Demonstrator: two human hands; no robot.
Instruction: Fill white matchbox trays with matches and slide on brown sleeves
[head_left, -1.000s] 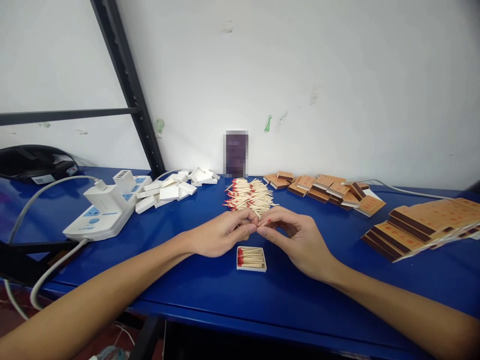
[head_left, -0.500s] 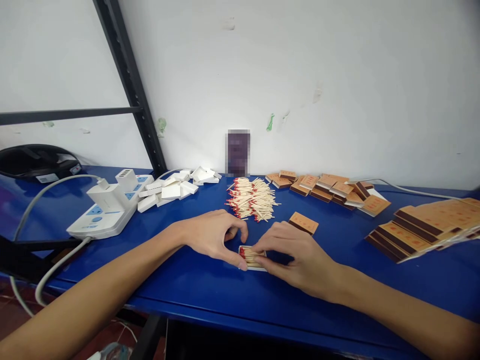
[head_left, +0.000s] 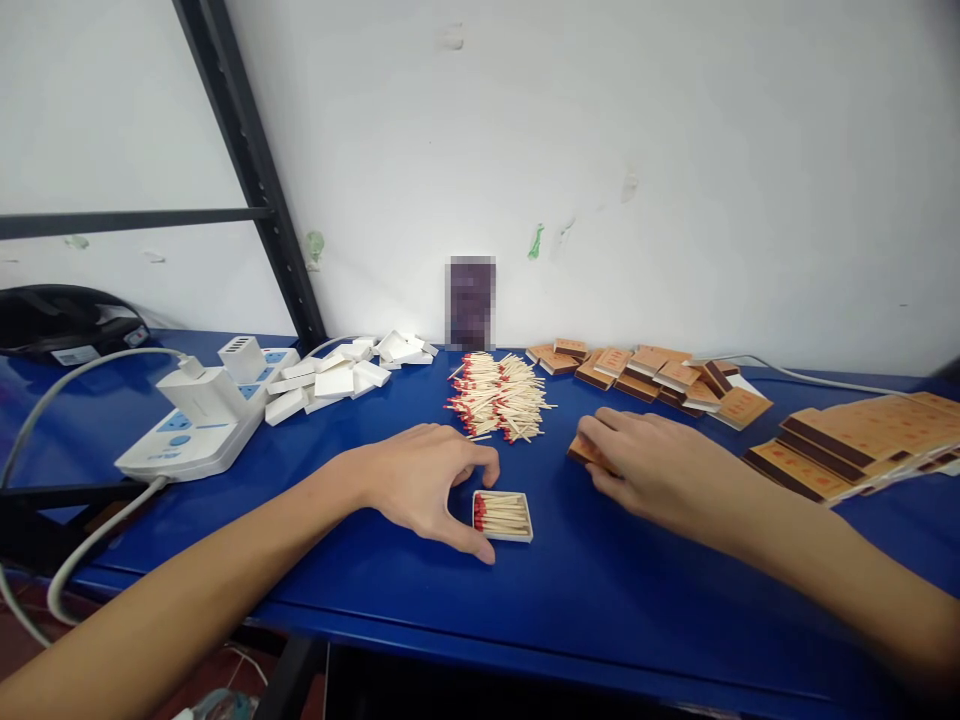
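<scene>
A white matchbox tray (head_left: 529, 520) lies on the blue table, filled with a layer of matches (head_left: 504, 514) whose red heads point left. My left hand (head_left: 427, 490) curves open at the tray's left side, thumb in front and fingers behind, with a gap between them. Further right, my right hand (head_left: 637, 460) has its thumb and fingers closed on an orange matchbox sleeve (head_left: 583, 452), which is mostly hidden under the hand. Behind the tray is a heap of loose matches (head_left: 499, 395) with red heads.
Several white trays (head_left: 334, 380) are piled at back left, beside a white power strip (head_left: 225, 440) with cables. Orange sleeves (head_left: 660, 370) lie heaped at back right, and flat stacked sleeves (head_left: 847, 445) sit at the right. A black metal post (head_left: 262, 180) rises at left.
My right hand has left the matches in the tray and moved right onto the single sleeve. My left hand stays beside the tray, its thumb slightly lower and away from it.
</scene>
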